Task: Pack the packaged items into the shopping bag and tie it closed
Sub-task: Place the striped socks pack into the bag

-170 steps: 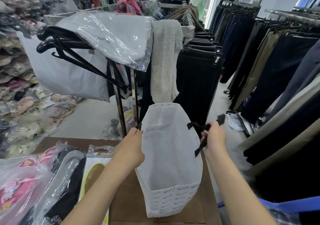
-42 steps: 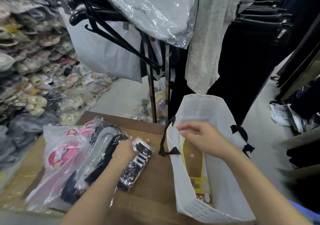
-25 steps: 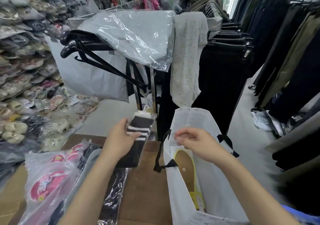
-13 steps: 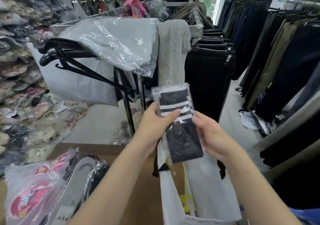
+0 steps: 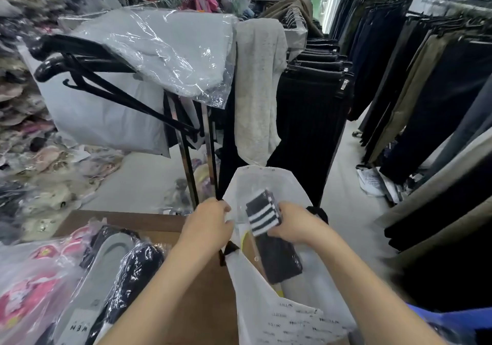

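A white shopping bag (image 5: 266, 307) with black ribbon handles stands open on the brown table (image 5: 202, 299). My left hand (image 5: 210, 227) grips the bag's left rim near the black handle. My right hand (image 5: 295, 223) holds a packaged pair of black socks with white stripes (image 5: 269, 235), its lower half inside the bag's mouth. A yellow-edged insole package (image 5: 246, 241) shows inside the bag behind the socks. More packaged items lie on the table at the left: a grey insole pack (image 5: 98, 272), a dark sock pack (image 5: 133, 272) and a pink pack (image 5: 29, 291).
A clothes rack (image 5: 191, 163) with black hangers and a plastic-wrapped grey garment (image 5: 165, 49) stands just beyond the table. Dark trousers (image 5: 426, 99) hang on racks to the right. Piles of bagged shoes (image 5: 34, 174) fill the left floor.
The sock package went from the table in my left hand, up to both hands, and is now in my right hand, lowered into the bag. My left hand moved to the bag's rim.
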